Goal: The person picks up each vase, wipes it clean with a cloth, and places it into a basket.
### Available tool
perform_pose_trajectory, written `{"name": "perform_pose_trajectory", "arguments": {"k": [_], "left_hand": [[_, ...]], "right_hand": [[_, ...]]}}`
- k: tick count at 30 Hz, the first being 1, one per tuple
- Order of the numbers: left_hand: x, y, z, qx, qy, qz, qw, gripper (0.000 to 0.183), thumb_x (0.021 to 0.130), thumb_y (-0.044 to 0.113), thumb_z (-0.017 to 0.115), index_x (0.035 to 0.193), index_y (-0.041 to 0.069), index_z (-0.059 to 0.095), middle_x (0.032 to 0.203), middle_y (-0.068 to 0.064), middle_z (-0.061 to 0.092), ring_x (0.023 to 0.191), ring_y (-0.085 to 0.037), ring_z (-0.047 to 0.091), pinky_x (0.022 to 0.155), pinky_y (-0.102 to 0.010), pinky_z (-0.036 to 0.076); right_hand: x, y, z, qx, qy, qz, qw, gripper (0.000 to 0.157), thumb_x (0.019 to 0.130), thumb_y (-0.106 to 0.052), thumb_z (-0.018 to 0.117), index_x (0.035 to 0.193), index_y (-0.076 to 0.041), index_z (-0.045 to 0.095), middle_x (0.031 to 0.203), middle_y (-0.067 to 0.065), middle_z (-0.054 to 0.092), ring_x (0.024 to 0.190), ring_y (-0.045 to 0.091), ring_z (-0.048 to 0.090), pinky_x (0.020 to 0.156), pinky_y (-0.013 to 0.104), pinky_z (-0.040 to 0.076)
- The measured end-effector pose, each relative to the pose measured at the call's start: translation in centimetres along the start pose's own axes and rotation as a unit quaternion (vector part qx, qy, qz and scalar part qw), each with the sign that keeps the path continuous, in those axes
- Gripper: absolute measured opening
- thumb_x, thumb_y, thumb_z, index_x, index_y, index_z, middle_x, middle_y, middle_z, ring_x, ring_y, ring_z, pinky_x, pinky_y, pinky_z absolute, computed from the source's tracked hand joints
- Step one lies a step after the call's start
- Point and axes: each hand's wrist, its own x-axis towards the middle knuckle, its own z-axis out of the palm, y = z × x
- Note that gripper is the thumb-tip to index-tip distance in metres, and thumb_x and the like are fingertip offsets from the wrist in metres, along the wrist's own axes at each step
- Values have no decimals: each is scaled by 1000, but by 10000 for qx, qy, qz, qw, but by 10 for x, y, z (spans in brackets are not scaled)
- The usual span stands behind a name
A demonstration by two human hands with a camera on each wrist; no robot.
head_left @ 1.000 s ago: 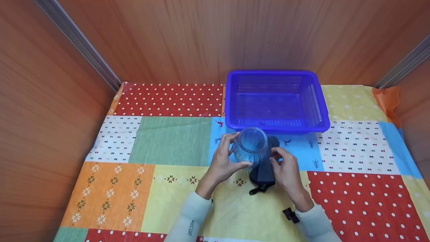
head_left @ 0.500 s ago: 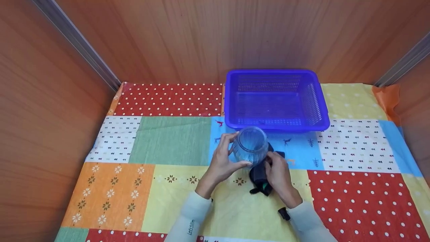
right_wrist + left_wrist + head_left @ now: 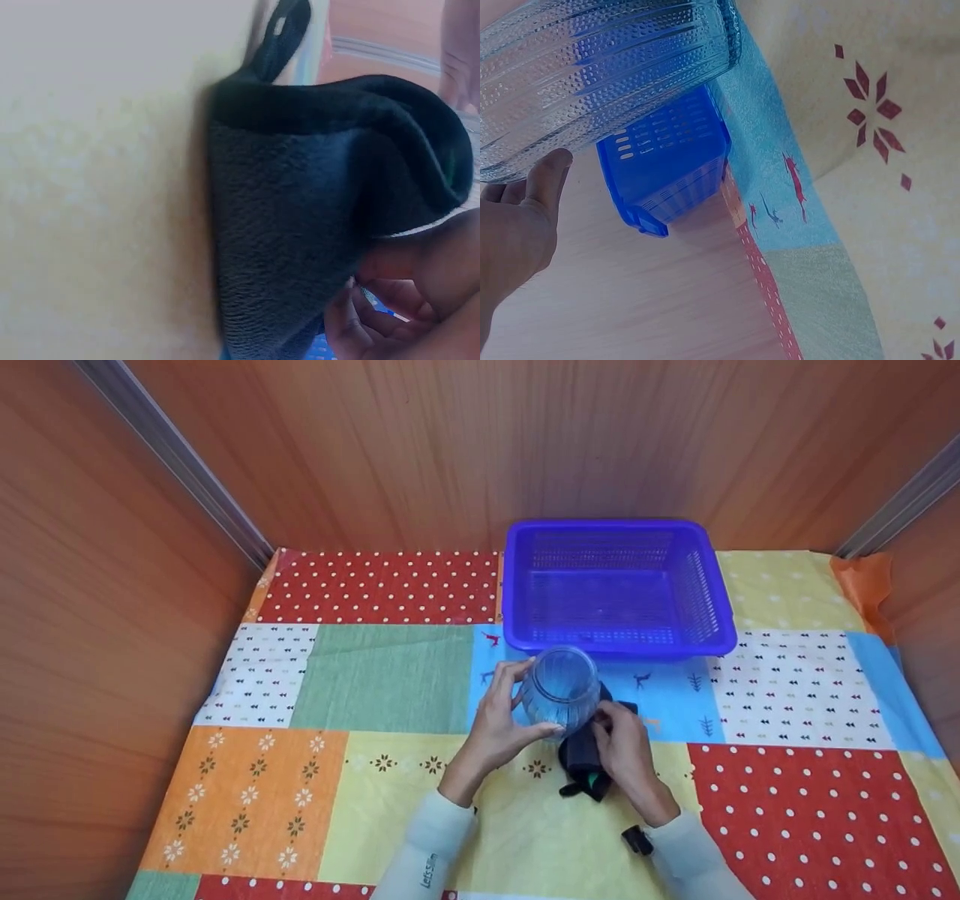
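A clear ribbed glass jar point(image 3: 561, 705), its round mouth facing up toward the head camera, is gripped by my left hand point(image 3: 495, 727) with fingers and thumb around its left side. In the left wrist view the jar's point(image 3: 607, 82) dimpled wall crosses the top corner. My right hand point(image 3: 627, 746) pinches a dark grey cloth point(image 3: 579, 754) just right of and below the jar. Up close in the right wrist view the cloth point(image 3: 281, 195) has black trim, a hanging loop point(image 3: 289, 37) and a folded-over, curled edge. The jar hides part of the cloth in the head view.
Right behind the jar stands a purple-blue plastic basket point(image 3: 621, 651) with slotted walls. A patchwork-print tablecloth point(image 3: 397, 675) covers the table. Wood-grain panels point(image 3: 450, 450) rise at the back and both sides. A small black device point(image 3: 637, 840) sits by the right wrist.
My right hand has moved slightly left and down, closer to the jar, and the cloth under it has folded inward. The left hand and jar stay nearly still.
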Motion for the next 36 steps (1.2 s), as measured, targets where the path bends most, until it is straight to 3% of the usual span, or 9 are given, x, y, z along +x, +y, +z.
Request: {"name": "perform_pose_trajectory", "arguments": {"k": [6,12,18,25,36], "left_hand": [[-1,1,-1,93,7,151,9998,95,78,24,97,156,11,45,147,-9,48,139,-30,51,108,-47,54],[-1,0,-2,129,8,187,9997,94,78,23,97,155,10,45,147,-9,48,138,-30,52,108,-47,54],[-1,1,-1,112,16,142,9998,94,78,22,97,155,8,45,148,-10,48,137,-30,52,108,-46,54],[-1,0,0,132,5,98,9999,94,78,22,97,155,8,45,147,-10,48,137,-30,52,108,-47,54],[-2,3,5,299,185,19,9994,93,79,23,97,155,10,45,144,-11,49,135,-31,56,105,-48,56]], "right_hand": [[-1,-17,-22,393,97,187,9990,17,95,13,67,109,8,73,96,19,74,85,33,71,74,42,59],[0,-34,-42,657,225,245,9973,19,96,12,66,112,7,74,97,18,74,86,30,67,69,26,52],[1,-50,-57,792,371,201,9960,19,96,11,67,113,7,74,99,17,73,86,29,67,67,20,51],[1,-67,-65,857,499,24,9951,15,96,9,69,110,6,74,98,15,71,88,28,70,76,14,54],[2,-79,-66,802,595,56,9950,13,96,8,71,109,6,73,97,16,71,86,30,73,76,9,52]]}}
